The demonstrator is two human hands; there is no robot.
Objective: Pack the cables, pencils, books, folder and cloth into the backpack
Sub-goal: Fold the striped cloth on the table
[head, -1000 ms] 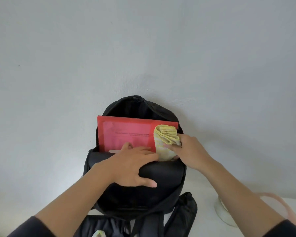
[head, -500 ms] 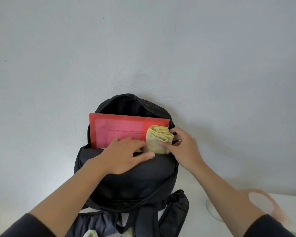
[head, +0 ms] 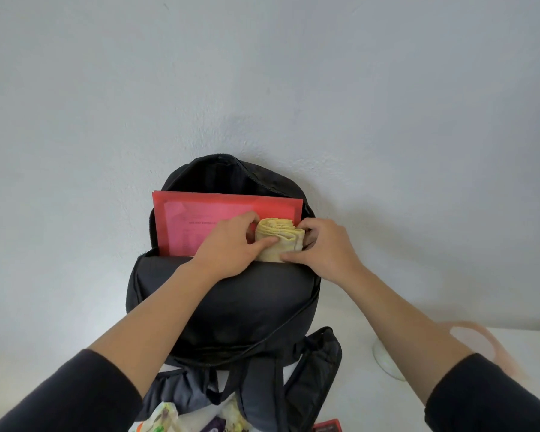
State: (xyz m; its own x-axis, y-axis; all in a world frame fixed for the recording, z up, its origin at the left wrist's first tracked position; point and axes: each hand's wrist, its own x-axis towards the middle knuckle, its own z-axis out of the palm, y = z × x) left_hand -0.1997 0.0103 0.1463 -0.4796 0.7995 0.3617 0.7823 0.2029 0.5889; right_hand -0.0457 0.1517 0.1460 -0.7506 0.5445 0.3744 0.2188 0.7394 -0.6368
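A black backpack stands open against the wall. A red folder sticks up out of its main compartment. At the folder's right end sits a folded yellow cloth, half down inside the opening. My left hand grips the cloth's left side, thumb across its front. My right hand holds its right side, fingers curled behind it. Cables, pencils and books are not visible.
A grey wall rises right behind the backpack. The bag's straps lie toward me on the white table. Colourful packets and a small red item lie at the bottom edge. A pale round object sits at the right.
The left hand moved from the backpack's front flap onto the cloth. The cloth now sits lower in the opening, held from both sides.
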